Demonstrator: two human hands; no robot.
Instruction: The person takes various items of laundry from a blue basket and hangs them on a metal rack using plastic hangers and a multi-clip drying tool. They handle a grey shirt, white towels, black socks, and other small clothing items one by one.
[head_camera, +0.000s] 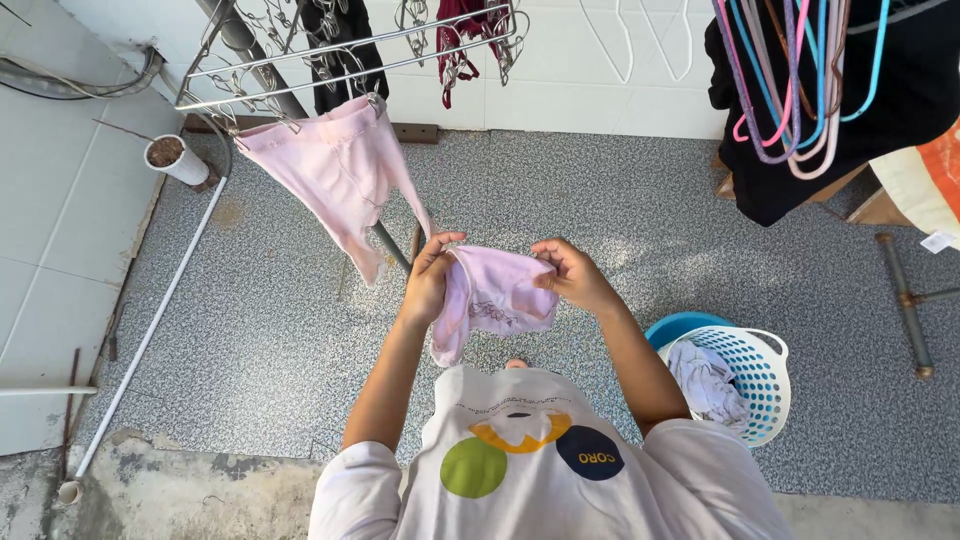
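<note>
We see both hands raised in front of the chest, sharing one small pale pink garment (495, 300). The left hand (432, 272) pinches the garment's left edge, its fingers curled shut over the cloth with the thumb on top. The right hand (570, 275) grips the opposite edge in the same closed way, so the fabric is stretched lightly between the two, and a loose fold hangs down below the left hand. A darker trim runs along the garment's lower part.

Above and to the left, a second pink garment (340, 170) hangs clipped to a metal peg rack (350, 60), with its lowest corner close to the left hand, though we cannot tell whether they touch. Two dark pieces, one black (345, 50) and one maroon (465, 35), hang from the same rack further back. A slanted grey pole (385, 240) passes behind the hanging pink garment.

Beside the right forearm, a white perforated laundry basket (765, 385) with a blue rim stands on the speckled grey floor (600, 190), holding a crumpled white cloth (705, 385). Near the floor's upper right corner, a bunch of coloured hangers (800, 90) dangles before a black garment (900, 110). Along the floor's left edge run a thin white pipe (150, 330) and a short capped pipe stub (178, 160).
</note>
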